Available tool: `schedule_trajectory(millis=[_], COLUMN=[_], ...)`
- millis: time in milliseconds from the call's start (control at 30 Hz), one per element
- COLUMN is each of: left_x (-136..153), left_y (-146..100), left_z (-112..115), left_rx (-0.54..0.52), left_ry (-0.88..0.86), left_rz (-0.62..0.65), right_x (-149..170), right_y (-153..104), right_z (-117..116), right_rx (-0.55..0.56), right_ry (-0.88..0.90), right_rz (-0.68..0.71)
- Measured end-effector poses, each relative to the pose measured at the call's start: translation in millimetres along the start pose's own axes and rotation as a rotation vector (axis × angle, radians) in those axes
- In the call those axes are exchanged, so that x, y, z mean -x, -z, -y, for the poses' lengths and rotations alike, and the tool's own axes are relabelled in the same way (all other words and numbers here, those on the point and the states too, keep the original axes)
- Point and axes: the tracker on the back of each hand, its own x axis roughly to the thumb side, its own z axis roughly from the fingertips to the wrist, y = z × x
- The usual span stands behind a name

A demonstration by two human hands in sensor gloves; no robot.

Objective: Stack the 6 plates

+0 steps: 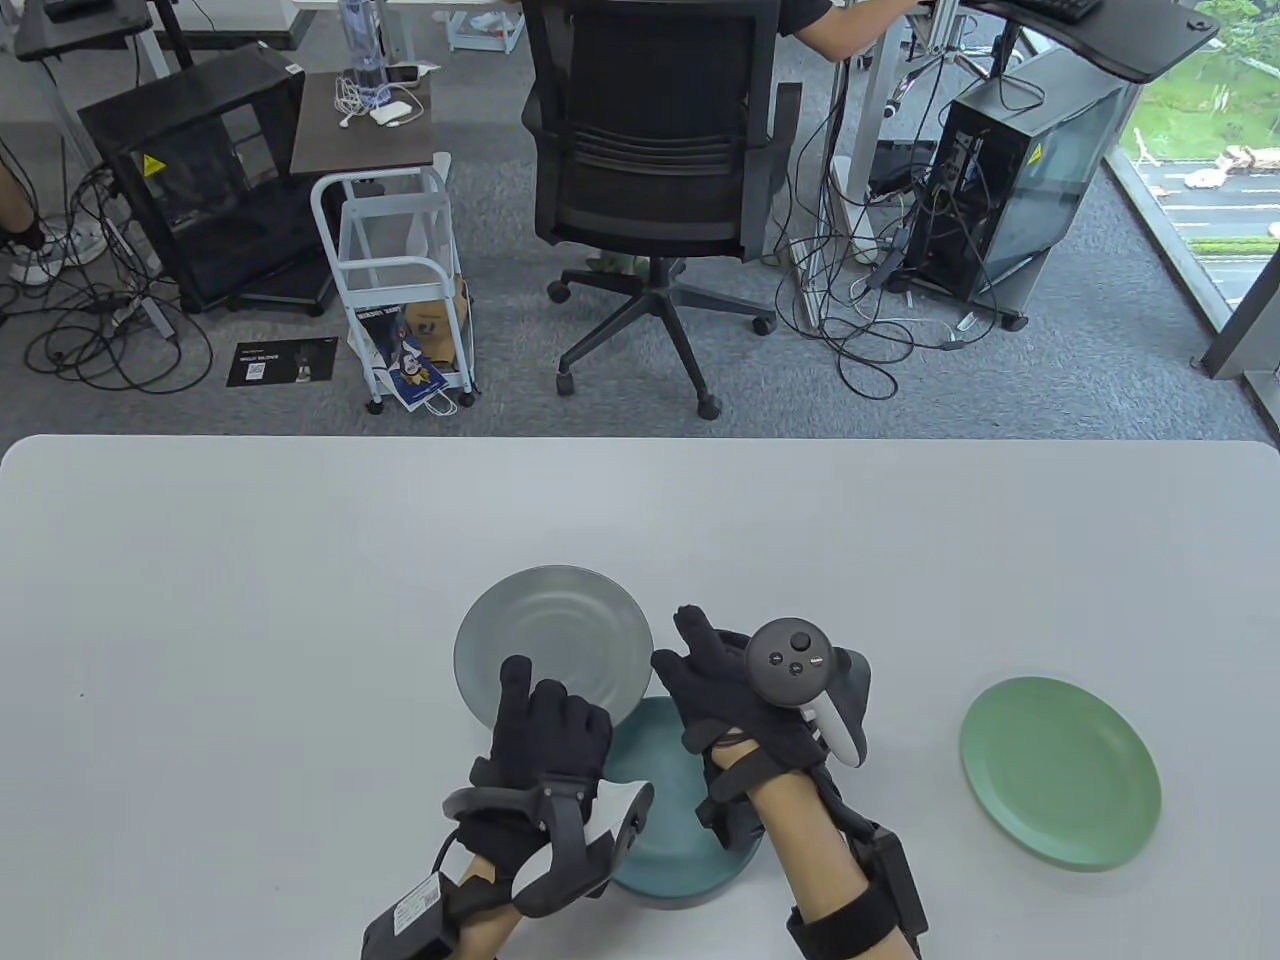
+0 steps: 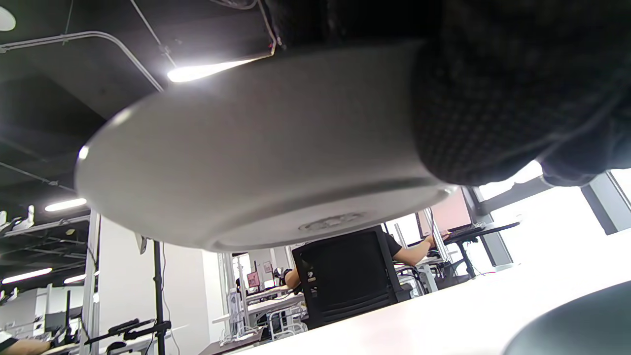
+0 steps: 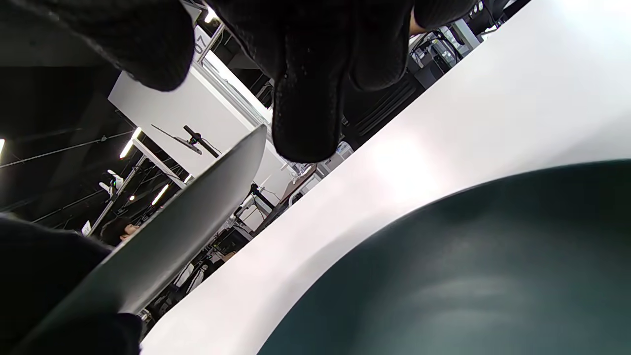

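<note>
Left hand point(image 1: 545, 745) grips grey plate point(image 1: 560, 640), lifted off table point(image 1: 250, 600) | right hand point(image 1: 730, 700) fingers spread loose above teal plate point(image 1: 670, 850) | green plate point(image 1: 1060, 770) sits well apart, right

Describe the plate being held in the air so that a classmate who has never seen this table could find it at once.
Start at the white table and find the two gloved hands near its front edge. The grey plate is just beyond them, gripped at its near rim by the left hand and lifted off the table. Unlike the dark teal plate beneath the hands and the light green plate lying alone to the right, it is grey and raised.
</note>
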Motion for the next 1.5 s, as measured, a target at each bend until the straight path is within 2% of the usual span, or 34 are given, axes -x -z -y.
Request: schedule_trajectory(millis=[233, 500, 733, 900, 1100, 1333, 1500], left_x=[-10, -16, -17, -16, -2, 29, 60], left_y=[-4, -8, -9, -8, -4, 5, 11], left_z=[-2, -5, -3, 4, 11, 16, 29], left_rx=[-0.015, -0.035, -0.024, 0.046, 0.152, 0.183, 0.221], left_ry=[-0.005, -0.036, -0.040, -0.057, -0.186, -0.373, -0.405], left_rz=[0.051, 0.092, 0.117, 0.177, 0.190, 0.094, -0.065], right_x=[5, 17, 22, 28, 36, 43, 45], right_y=[2, 3, 5, 4, 5, 5, 5], right_z=[-5, -7, -9, -6, 1, 6, 8], right_rx=[-0.026, 0.051, 0.063, 0.102, 0.117, 0.122, 0.109], right_ry=[0.048, 0.091, 0.121, 0.138, 0.117, 0.088, 0.085], right_rz=[-0.024, -0.078, -0.109, -0.123, -0.138, -0.145, -0.141])
